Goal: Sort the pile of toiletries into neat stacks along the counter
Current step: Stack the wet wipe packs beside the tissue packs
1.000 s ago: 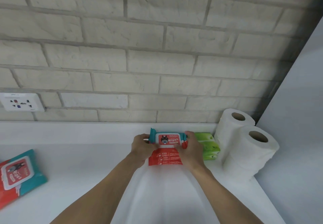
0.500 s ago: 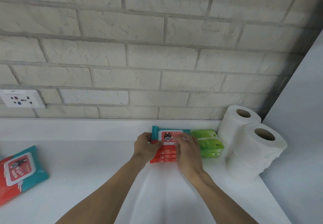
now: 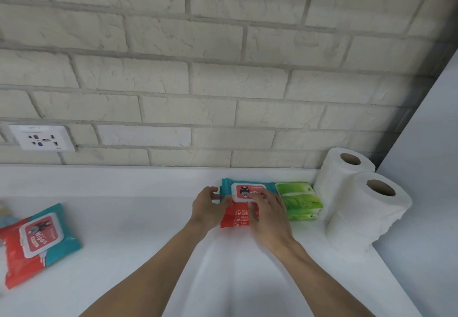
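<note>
Against a second ago, when both hands clamped the ends of the top pack, we now see the grip given up: the left hand (image 3: 207,208) has eased off the teal end and the right hand (image 3: 270,219) has slid from the right end onto the top. The view has also dropped a little, so the rolls sit nearer the right edge. The left fingers are loosely spread and only slightly bent, their tips just beside the left end of the wipes stack (image 3: 244,209), with the thumb lying against its front left corner; we cannot tell whether the fingertips touch. The right fingers lie nearly straight and flat over the lid and the red front, pressing rather than grasping. The stack stands at the back of the counter (image 3: 148,220), close to the wall (image 3: 223,81), its red front showing three printed bands, one above another. Touching its right side is a pile of green tissue packs (image 3: 301,201), and just beyond that two upright rolls (image 3: 366,214) fill the corner against a plain white panel (image 3: 433,193). Well apart to the left, a loose wipes pack (image 3: 37,241) lies askew on the counter, below a socket (image 3: 43,138). Both forearms cross the counter's middle and hide the stack's lower right.
</note>
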Tool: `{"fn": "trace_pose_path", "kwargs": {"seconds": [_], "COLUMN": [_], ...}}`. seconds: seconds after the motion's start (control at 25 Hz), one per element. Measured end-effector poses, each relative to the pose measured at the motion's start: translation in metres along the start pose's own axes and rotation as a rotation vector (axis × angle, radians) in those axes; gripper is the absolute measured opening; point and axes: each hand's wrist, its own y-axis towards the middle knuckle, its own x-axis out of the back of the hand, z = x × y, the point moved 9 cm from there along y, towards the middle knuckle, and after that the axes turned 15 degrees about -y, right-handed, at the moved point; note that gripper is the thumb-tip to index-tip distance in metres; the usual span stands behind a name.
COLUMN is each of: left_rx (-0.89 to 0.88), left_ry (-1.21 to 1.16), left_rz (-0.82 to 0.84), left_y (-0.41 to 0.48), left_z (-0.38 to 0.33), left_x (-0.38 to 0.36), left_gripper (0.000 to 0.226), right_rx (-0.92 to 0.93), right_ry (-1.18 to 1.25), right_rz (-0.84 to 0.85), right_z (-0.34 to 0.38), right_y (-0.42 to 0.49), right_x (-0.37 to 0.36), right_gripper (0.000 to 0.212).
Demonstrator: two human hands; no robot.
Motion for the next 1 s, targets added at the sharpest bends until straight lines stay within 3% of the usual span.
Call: {"fn": "trace_pose_path", "kwargs": {"seconds": [0.24, 0.52, 0.76, 1.0], "left_rx": [-0.095, -0.176, -0.248, -0.312], "left_ry": [0.020, 0.081, 0.236, 0.442], "left_rz": [0.000, -0.058, -0.109, -0.075], "left_y": [-0.013, -0.034, -0.048, -0.042], "left_z": [-0.001, 0.011, 0.009, 0.016], "left_x": [0.047, 0.146, 0.243, 0.332], "left_gripper": [0.032, 0.020, 0.023, 0.026], "right_rx": [-0.060, 0.053, 0.136, 0.191], "right_ry": [-0.068, 0.165, 0.363, 0.401], "right_rz": [-0.015, -0.044, 0.117, 0.231], "right_z": [0.027, 0.136, 0.239, 0.322], "right_y": [-0.007, -0.035, -0.057, -0.066], "right_x": [0.009, 0.022, 0.001, -0.014], "right_gripper": [0.033, 0.017, 0.020, 0.024]}}
